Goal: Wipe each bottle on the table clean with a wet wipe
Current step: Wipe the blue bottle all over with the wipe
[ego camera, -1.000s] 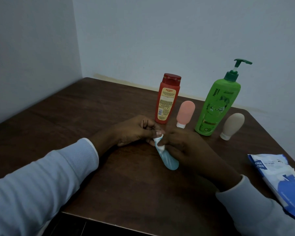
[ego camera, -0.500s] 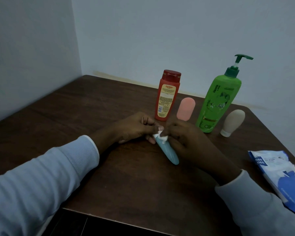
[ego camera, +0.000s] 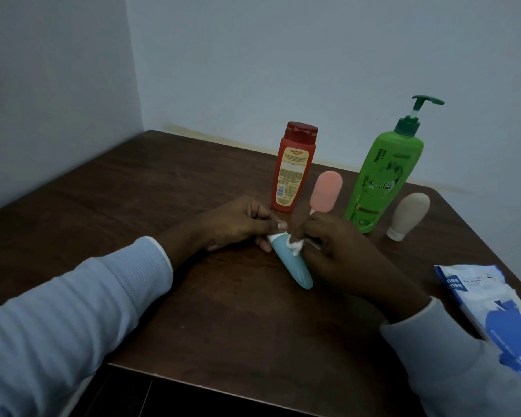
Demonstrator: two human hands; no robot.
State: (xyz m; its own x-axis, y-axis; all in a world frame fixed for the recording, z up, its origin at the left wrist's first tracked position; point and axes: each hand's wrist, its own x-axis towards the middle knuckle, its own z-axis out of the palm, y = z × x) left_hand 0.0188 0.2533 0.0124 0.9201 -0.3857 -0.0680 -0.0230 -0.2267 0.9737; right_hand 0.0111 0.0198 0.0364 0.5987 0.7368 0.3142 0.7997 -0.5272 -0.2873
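left hand (ego camera: pixel 238 224) pinches the blue bottle (ego camera: pixel 294 266), right hand (ego camera: pixel 343 251) pinches the wet wipe (ego camera: pixel 295 245) on it; a slip could topple the pink bottle (ego camera: pixel 325 191) behind it.

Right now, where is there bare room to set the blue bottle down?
Bare table left of the left hand and red bottle, and nearer you than the blue bottle. Crowded: back right around the green bottle; wipes pack far right.

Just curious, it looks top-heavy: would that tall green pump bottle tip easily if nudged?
Probably fairly easily. The green pump bottle is the tallest thing on the table, and its base looks narrower than its shoulders, so a push high up might topple it. It looks like stiff plastic, so unlikely to break.
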